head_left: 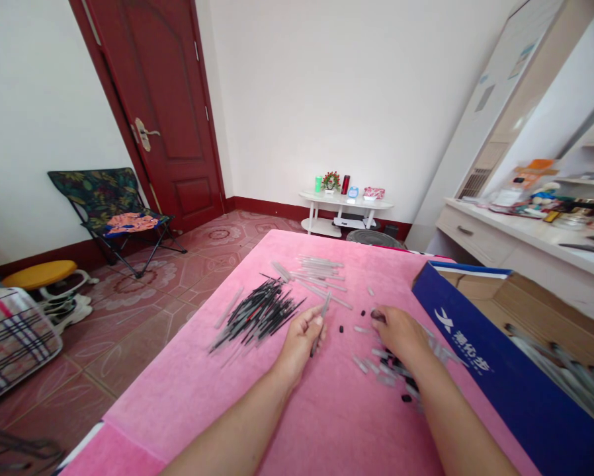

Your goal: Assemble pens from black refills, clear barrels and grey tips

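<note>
My left hand (303, 336) is closed around a slim pen (325, 305), its translucent tip pointing up and away. To the right, my right hand (400, 330) has thumb and fingers pinched together over the pink cloth, on a small dark piece too hidden to name. Left of my left hand lies a heap of black and grey pen refills (262, 311). Beyond it several translucent pen barrels (319, 268) are laid out in a loose row. Under and around my right hand are scattered translucent caps (386, 380) and small black plugs (406, 398).
A blue cardboard box (470, 350) with pens (575, 370) inside stands along the right edge of the pink cloth (188, 403). Behind it is a white dresser (475, 228) with bottles. A folding chair (113, 211), a yellow stool (39, 272) and a low white stand (346, 198) lie farther off.
</note>
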Demonstrator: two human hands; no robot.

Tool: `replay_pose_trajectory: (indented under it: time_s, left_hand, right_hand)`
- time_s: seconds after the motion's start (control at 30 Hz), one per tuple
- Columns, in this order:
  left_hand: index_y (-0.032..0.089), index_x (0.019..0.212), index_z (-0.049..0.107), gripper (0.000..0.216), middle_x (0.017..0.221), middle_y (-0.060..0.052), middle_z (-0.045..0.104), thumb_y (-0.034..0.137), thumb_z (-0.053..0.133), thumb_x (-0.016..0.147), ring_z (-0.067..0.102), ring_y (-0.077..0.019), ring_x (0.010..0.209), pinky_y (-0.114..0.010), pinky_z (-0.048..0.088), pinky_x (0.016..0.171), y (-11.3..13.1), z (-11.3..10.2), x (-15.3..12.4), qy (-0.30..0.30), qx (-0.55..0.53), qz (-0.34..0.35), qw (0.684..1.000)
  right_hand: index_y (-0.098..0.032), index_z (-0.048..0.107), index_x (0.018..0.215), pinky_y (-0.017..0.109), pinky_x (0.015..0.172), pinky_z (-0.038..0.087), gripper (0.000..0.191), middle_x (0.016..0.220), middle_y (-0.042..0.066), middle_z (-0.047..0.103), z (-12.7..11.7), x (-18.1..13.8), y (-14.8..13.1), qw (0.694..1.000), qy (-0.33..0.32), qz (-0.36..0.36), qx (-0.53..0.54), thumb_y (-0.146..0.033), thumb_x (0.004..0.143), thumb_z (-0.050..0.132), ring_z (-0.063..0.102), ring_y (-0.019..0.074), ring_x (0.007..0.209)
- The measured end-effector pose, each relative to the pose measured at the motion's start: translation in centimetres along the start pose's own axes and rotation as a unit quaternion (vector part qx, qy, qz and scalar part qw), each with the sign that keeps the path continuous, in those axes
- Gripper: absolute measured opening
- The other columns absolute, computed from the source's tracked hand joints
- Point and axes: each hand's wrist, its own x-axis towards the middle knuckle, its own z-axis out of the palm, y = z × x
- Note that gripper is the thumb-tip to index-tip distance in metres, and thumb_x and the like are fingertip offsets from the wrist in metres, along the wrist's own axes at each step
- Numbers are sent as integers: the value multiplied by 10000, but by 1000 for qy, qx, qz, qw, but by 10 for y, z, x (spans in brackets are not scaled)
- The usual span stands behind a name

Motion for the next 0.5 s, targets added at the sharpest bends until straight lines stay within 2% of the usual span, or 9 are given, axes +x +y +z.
replay_pose_trajectory:
  time_s: [0.07, 0.1, 0.17, 0.23, 0.27, 0.33, 0.4, 0.5]
  left_hand:
    - [141, 1101, 556, 463, 566, 34, 431, 437, 506, 749, 345, -66, 456, -193, 242, 439, 0, 0, 0, -3, 9, -2, 1000]
    - [139, 1090, 568, 453, 558, 36, 420, 430, 507, 749, 335, -64, 452, -194, 234, 438, 0, 1, -1, -5, 15, -2, 1000]
    - [135, 1078, 581, 435, 539, 45, 388, 411, 516, 747, 293, -56, 437, -192, 200, 428, 0, 2, -1, -8, 25, -8, 1000]
    - [136, 1061, 596, 417, 520, 54, 356, 394, 531, 741, 254, -52, 433, -190, 173, 426, 0, 3, -2, -11, 28, -14, 999]
    - [137, 1044, 609, 406, 509, 56, 348, 391, 541, 734, 245, -52, 432, -188, 170, 427, 1, 3, -2, -12, 30, -17, 999]
    - [138, 997, 637, 385, 490, 52, 369, 388, 564, 714, 263, -57, 434, -187, 193, 433, 2, 4, -3, -9, 34, -18, 999]
    - [144, 962, 658, 366, 486, 35, 435, 383, 585, 693, 326, -72, 447, -191, 246, 448, 3, 5, -3, 0, 37, -11, 999]
    - [160, 918, 679, 332, 534, -4, 548, 366, 609, 668, 446, -118, 518, -216, 337, 500, 6, 6, -3, 15, 33, 2, 999]
  right_hand:
    - [-195, 655, 759, 278, 619, 427, 172, 772, 62, 661, -3, 3, -5, 990, 27, -1, 136, -257, 636, 552, 601, 192, 732]
    - [-182, 643, 780, 278, 616, 445, 190, 763, 58, 655, -5, 3, -8, 974, 29, 11, 222, -282, 645, 554, 600, 185, 716]
    - [-169, 606, 777, 270, 571, 473, 210, 696, 38, 633, -9, 2, -18, 914, 3, 63, 400, -332, 648, 583, 593, 159, 633]
    - [-167, 573, 755, 246, 543, 488, 222, 656, 16, 613, -10, -1, -26, 836, -45, 114, 535, -343, 633, 631, 580, 125, 575]
    - [-166, 565, 749, 233, 549, 494, 227, 657, 10, 612, -10, -2, -30, 802, -66, 129, 579, -327, 619, 658, 581, 111, 573]
    - [-165, 563, 770, 214, 567, 502, 250, 684, 9, 626, -8, -4, -34, 760, -95, 142, 627, -287, 596, 695, 592, 99, 586]
    - [-163, 563, 798, 210, 562, 506, 277, 707, 19, 640, -5, -5, -36, 744, -102, 146, 644, -268, 588, 709, 605, 105, 598]
    - [-161, 556, 797, 214, 559, 511, 277, 736, 36, 651, -2, -5, -38, 748, -92, 142, 642, -275, 595, 706, 621, 124, 631]
